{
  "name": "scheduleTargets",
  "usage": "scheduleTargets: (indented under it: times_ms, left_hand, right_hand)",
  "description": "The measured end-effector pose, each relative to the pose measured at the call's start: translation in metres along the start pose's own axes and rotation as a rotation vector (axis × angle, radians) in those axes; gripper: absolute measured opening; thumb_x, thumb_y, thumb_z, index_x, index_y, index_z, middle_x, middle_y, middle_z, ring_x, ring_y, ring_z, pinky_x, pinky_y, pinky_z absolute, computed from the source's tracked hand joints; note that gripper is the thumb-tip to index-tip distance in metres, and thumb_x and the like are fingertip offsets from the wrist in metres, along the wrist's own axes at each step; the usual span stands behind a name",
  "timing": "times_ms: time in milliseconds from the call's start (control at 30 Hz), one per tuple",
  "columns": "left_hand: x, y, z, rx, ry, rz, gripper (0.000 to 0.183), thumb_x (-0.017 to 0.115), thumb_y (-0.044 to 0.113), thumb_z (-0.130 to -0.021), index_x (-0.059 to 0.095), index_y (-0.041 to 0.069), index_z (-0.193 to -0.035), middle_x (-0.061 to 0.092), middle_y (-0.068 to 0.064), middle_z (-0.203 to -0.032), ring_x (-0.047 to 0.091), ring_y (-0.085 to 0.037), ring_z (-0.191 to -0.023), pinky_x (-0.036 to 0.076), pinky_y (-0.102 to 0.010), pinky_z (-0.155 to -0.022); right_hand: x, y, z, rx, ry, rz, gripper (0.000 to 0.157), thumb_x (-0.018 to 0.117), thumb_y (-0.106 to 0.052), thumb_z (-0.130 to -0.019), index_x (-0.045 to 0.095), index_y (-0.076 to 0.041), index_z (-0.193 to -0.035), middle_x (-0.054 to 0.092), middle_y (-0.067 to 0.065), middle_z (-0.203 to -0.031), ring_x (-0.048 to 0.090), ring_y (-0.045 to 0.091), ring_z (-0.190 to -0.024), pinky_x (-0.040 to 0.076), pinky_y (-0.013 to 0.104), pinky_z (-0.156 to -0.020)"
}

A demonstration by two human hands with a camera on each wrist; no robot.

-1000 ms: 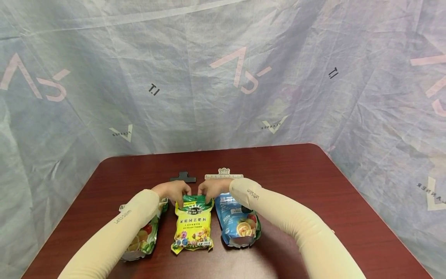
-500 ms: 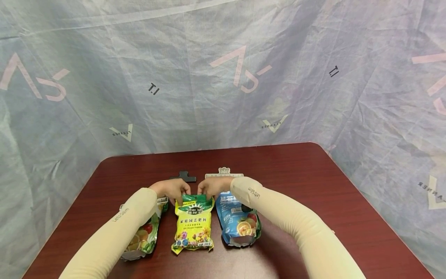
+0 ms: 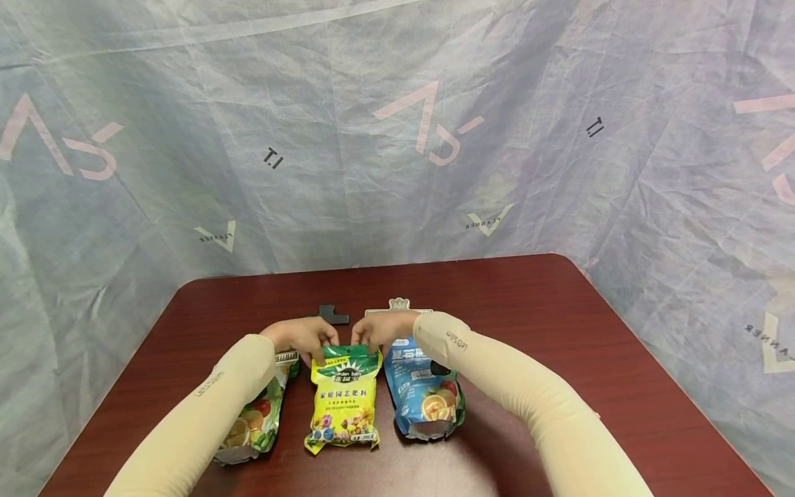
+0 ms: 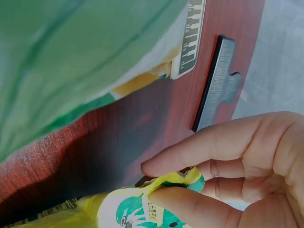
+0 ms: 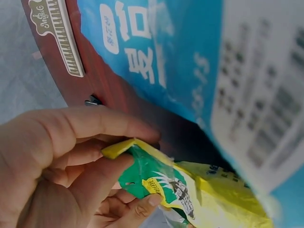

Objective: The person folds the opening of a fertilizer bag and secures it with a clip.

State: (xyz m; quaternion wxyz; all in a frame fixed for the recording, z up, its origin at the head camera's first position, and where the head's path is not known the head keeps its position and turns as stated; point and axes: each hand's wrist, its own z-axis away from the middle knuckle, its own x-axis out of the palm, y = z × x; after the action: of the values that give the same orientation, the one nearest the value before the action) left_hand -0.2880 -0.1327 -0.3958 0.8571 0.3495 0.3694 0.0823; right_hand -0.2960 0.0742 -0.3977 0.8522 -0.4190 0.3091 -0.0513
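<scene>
A yellow and green fertilizer bag [image 3: 345, 397] lies on the table between two other bags. My left hand [image 3: 306, 338] pinches its top left corner between thumb and fingers, as the left wrist view shows close up. At the top right corner, my right hand [image 3: 379, 330] pinches the green edge, with the thumb [image 5: 102, 178] on the printed face. To the right lies a blue bag [image 3: 417, 386] with fruit printed on it, partly under my right forearm. On the left a green fruit-printed bag [image 3: 263, 421] is half covered by my left sleeve.
Behind my hands on the dark red table [image 3: 497, 297] lie a black clip [image 3: 333, 315] and a white clip with piano-key markings [image 3: 399, 305]. Another piano-key clip [image 4: 189, 42] is by the left bag. A grey cloth [image 3: 348, 172] hangs behind the table.
Both hands keep their pinch on the fertilizer bag's top corners. They have shifted very slightly away from me; the bags stay in nearly the same place.
</scene>
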Motion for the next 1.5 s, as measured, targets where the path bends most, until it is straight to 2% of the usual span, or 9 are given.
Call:
scheduleTargets:
  times_ms: [400, 867, 1067, 1133, 1233, 1333, 1500]
  left_hand:
    - [-0.008, 0.004, 0.007, 0.016, 0.002, 0.032, 0.019, 0.066, -0.008, -0.078, 0.064, 0.005, -0.092, 0.064, -0.009, -0.085, 0.064, -0.022, -0.074, 0.054, -0.037, -0.063]
    - [-0.015, 0.012, 0.015, 0.033, -0.008, 0.040, 0.020, 0.067, -0.007, -0.078, 0.064, 0.002, -0.095, 0.064, -0.010, -0.087, 0.064, -0.024, -0.076, 0.054, -0.038, -0.065]
    - [-0.018, 0.015, 0.017, 0.034, -0.001, 0.052, 0.020, 0.066, -0.007, -0.078, 0.064, 0.003, -0.095, 0.064, -0.011, -0.087, 0.064, -0.023, -0.075, 0.053, -0.043, -0.069]
    - [-0.019, 0.015, 0.018, 0.035, -0.002, 0.056, 0.020, 0.066, -0.007, -0.078, 0.064, 0.003, -0.095, 0.064, -0.010, -0.087, 0.064, -0.023, -0.076, 0.053, -0.043, -0.070]
    - [-0.021, 0.016, 0.019, 0.041, -0.007, 0.075, 0.020, 0.065, -0.008, -0.078, 0.064, 0.003, -0.095, 0.065, -0.010, -0.087, 0.064, -0.025, -0.077, 0.053, -0.043, -0.070]
    - [-0.022, 0.016, 0.019, 0.056, -0.008, 0.083, 0.020, 0.065, -0.008, -0.079, 0.064, 0.002, -0.096, 0.065, -0.011, -0.087, 0.064, -0.025, -0.078, 0.054, -0.041, -0.069]
    - [-0.024, 0.017, 0.021, 0.088, 0.000, 0.082, 0.019, 0.066, -0.007, -0.078, 0.065, 0.002, -0.096, 0.065, -0.012, -0.087, 0.064, -0.025, -0.076, 0.054, -0.041, -0.067]
  right_hand:
    - [-0.007, -0.005, 0.006, -0.042, 0.032, -0.036, 0.025, 0.055, 0.009, -0.086, 0.065, -0.009, -0.099, 0.065, 0.008, -0.091, 0.063, 0.022, -0.081, 0.051, 0.049, -0.075]
    - [-0.015, -0.012, 0.012, -0.057, -0.012, -0.078, 0.023, 0.052, 0.007, -0.088, 0.064, -0.007, -0.103, 0.066, 0.011, -0.094, 0.063, 0.024, -0.079, 0.048, 0.054, -0.078]
    - [-0.019, -0.015, 0.015, -0.079, -0.010, -0.069, 0.023, 0.052, 0.007, -0.088, 0.064, -0.006, -0.104, 0.066, 0.011, -0.095, 0.062, 0.023, -0.077, 0.046, 0.056, -0.079]
    - [-0.020, -0.016, 0.016, -0.083, -0.008, -0.058, 0.023, 0.053, 0.006, -0.088, 0.065, -0.007, -0.104, 0.066, 0.010, -0.094, 0.061, 0.022, -0.076, 0.048, 0.053, -0.076]
    - [-0.022, -0.017, 0.017, -0.082, -0.006, -0.045, 0.024, 0.053, 0.005, -0.089, 0.065, -0.009, -0.104, 0.066, 0.009, -0.095, 0.059, 0.019, -0.073, 0.052, 0.042, -0.066]
    - [-0.023, -0.018, 0.018, -0.077, -0.003, -0.043, 0.024, 0.054, 0.004, -0.089, 0.065, -0.009, -0.105, 0.066, 0.008, -0.095, 0.057, 0.018, -0.071, 0.049, 0.031, -0.058]
    - [-0.025, -0.019, 0.020, -0.077, 0.007, -0.048, 0.023, 0.054, 0.004, -0.089, 0.065, -0.010, -0.104, 0.066, 0.008, -0.096, 0.060, 0.019, -0.074, 0.050, 0.031, -0.059]
